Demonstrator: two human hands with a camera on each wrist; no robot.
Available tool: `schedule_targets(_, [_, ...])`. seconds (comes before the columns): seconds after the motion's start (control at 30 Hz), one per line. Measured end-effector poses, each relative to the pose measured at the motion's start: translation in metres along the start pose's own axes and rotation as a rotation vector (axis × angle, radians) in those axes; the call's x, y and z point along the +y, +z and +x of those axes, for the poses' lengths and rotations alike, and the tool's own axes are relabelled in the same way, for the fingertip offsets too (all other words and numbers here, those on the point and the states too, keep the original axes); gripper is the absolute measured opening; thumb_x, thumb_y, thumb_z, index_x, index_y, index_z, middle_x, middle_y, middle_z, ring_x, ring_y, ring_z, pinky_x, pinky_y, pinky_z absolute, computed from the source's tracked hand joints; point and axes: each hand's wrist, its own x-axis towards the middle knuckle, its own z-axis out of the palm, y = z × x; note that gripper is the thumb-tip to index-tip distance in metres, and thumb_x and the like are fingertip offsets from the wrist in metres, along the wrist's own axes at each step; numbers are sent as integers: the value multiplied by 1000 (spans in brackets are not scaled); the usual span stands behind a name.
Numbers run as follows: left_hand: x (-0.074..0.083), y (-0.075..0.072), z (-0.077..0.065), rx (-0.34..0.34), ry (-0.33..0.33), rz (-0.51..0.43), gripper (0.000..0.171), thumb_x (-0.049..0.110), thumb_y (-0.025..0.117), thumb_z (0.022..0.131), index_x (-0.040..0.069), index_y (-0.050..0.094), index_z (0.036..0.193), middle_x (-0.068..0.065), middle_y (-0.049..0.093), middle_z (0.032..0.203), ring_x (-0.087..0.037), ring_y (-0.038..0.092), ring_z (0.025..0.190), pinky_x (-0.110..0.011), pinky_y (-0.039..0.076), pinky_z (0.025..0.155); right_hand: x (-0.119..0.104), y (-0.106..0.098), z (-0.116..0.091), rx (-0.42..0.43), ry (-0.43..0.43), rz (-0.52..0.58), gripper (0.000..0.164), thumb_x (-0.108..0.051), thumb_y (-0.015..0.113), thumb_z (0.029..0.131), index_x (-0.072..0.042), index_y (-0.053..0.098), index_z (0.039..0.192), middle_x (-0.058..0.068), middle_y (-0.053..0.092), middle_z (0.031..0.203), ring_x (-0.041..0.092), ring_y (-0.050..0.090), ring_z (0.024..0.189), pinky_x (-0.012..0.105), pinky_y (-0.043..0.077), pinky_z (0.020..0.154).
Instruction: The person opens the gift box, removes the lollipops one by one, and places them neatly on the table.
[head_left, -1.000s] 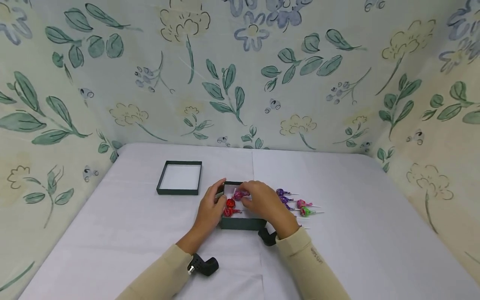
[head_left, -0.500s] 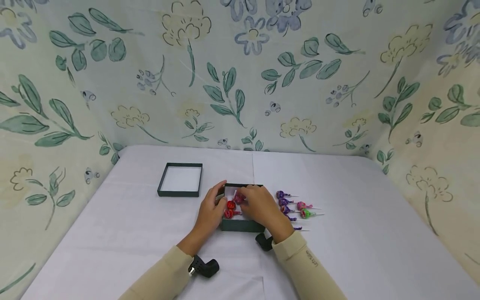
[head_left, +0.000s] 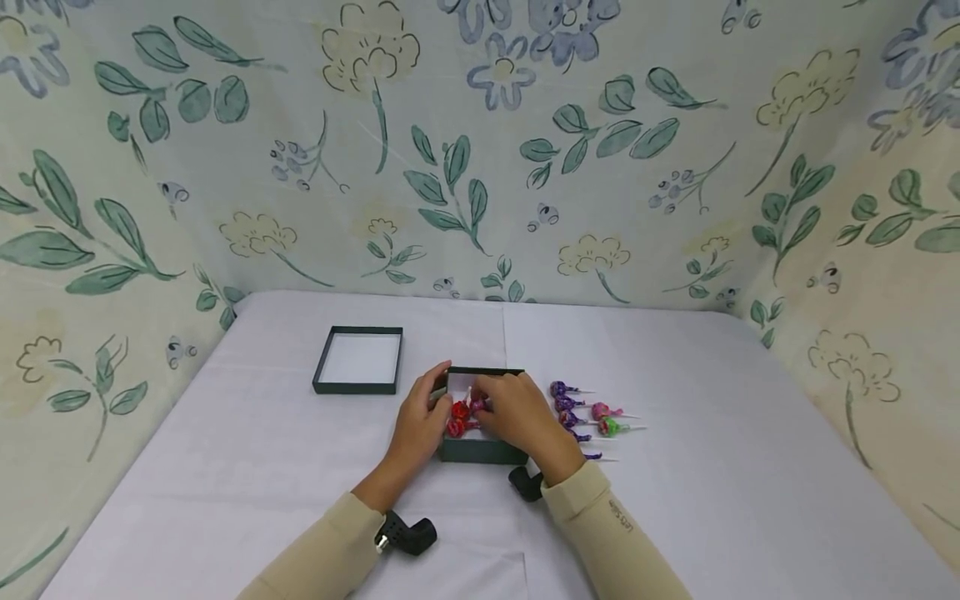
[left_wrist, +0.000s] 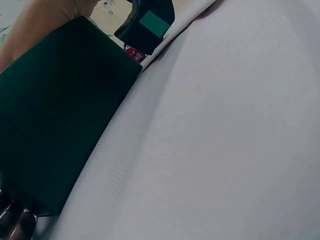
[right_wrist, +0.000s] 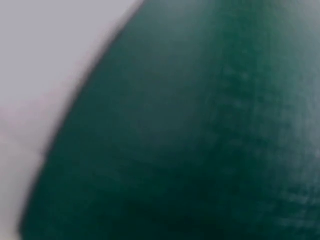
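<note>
A dark green open box (head_left: pixel 482 451) stands in the middle of the table. My left hand (head_left: pixel 417 423) grips its left wall, thumb along the inner side. Inside, two red-wrapped lollipops (head_left: pixel 455 427) lie near that wall. My right hand (head_left: pixel 522 414) reaches in and pinches a purple-pink lollipop (head_left: pixel 477 406) beside the red ones; its stick is partly hidden by the fingers. In the left wrist view the box wall (left_wrist: pixel 65 110) fills the left side, with fingertips (left_wrist: pixel 22 227) at its lower corner. Only a blurred green box wall (right_wrist: pixel 175 125) shows large in the right wrist view.
The shallow lid (head_left: pixel 365 358), white inside with a dark rim, lies at the back left. Right of the box are several purple lollipops (head_left: pixel 567 403), a pink one (head_left: pixel 602 411) and a green one (head_left: pixel 610 426). A floral cloth (head_left: pixel 480 167) hangs behind the white table.
My right hand has moved slightly left and down into the box, bringing the purple-pink lollipop closer to the red ones. The left hand keeps its hold on the box.
</note>
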Motion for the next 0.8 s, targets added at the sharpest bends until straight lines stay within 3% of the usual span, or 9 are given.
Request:
schedule_targets(0.4, [-1, 1, -2, -6, 1, -15, 48, 10, 50, 95, 24, 47, 141, -3, 51, 136, -20, 50, 124, -40, 45, 100, 0, 2, -2, 3, 3, 2, 10, -17, 78, 80, -15, 69, 84, -2, 70, 79, 10, 55, 67, 32, 48, 72])
schedule_targets(0.63, [-1, 1, -1, 2, 5, -8, 48, 10, 51, 94, 16, 47, 142, -3, 51, 135, -20, 51, 123, -40, 45, 100, 0, 2, -1, 27, 2, -1, 9, -18, 77, 81, -15, 69, 86, -1, 69, 80, 11, 53, 66, 30, 48, 70])
schedule_targets(0.8, [-2, 0, 0, 4, 9, -5, 48, 11, 50, 95, 22, 48, 141, -2, 51, 135, -19, 51, 122, -40, 45, 100, -1, 1, 1, 35, 8, -8, 11, -19, 76, 82, -16, 70, 91, -2, 69, 84, 12, 57, 73, 30, 50, 73])
